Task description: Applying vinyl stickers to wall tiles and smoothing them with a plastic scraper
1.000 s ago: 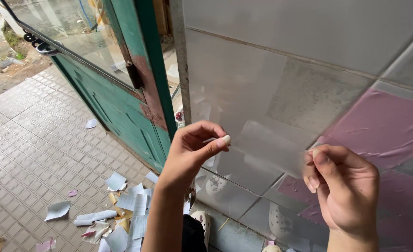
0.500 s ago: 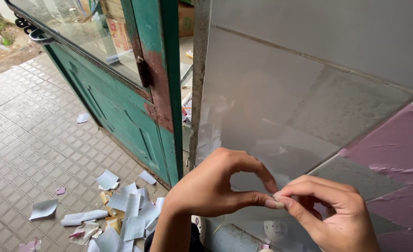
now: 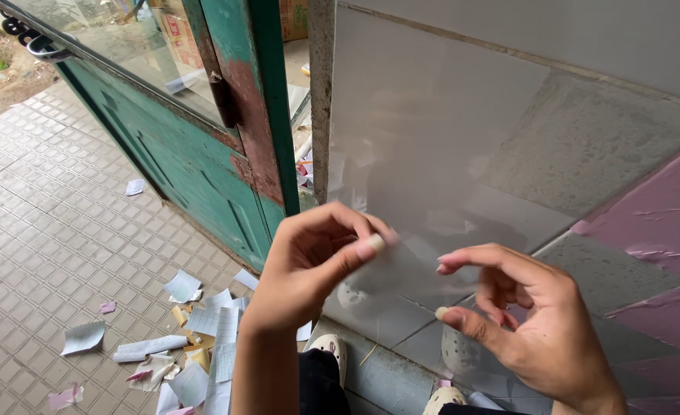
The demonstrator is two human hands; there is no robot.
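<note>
Parted since a moment ago, the hands now stretch a clear film strip before the tiled wall: left hand pinches one end, right hand half-open beside the other. Paper scraps litter the floor.

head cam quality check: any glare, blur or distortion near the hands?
Head view: soft daylight, no hard shadows. The glossy wall tile mirrors the hands as a hazy reflection. The left hand and right hand are slightly motion-soft. The door glass shows pale glare. The frame is tilted, with wide-angle bend at the edges.
</note>
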